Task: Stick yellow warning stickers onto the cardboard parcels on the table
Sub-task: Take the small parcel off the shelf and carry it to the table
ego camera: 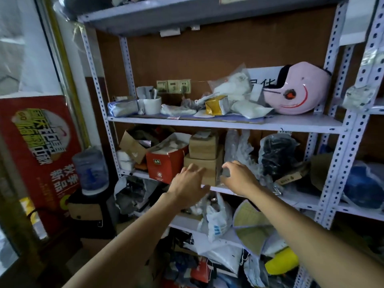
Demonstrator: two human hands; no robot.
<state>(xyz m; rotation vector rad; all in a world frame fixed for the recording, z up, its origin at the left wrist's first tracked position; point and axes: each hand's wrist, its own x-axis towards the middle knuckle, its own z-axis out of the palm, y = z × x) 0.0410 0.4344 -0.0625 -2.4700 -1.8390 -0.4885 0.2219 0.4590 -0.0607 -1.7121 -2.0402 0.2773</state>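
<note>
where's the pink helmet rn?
Head view, upper right: the pink helmet sits at the right end of the upper shelf, beside white bags.

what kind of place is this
Probably a small shop's back storeroom or parcel depot: white slotted-metal shelving crammed with bagged packages, stacked cardboard parcels that both hands reach for, and a red promotional poster leaning against the wall.

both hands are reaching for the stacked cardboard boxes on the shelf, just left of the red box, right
Not quite. In the head view the stacked cardboard boxes stand just right of the red box, not left of it. The rest holds: the left hand and the right hand both reach toward that stack on the shelf.
</note>
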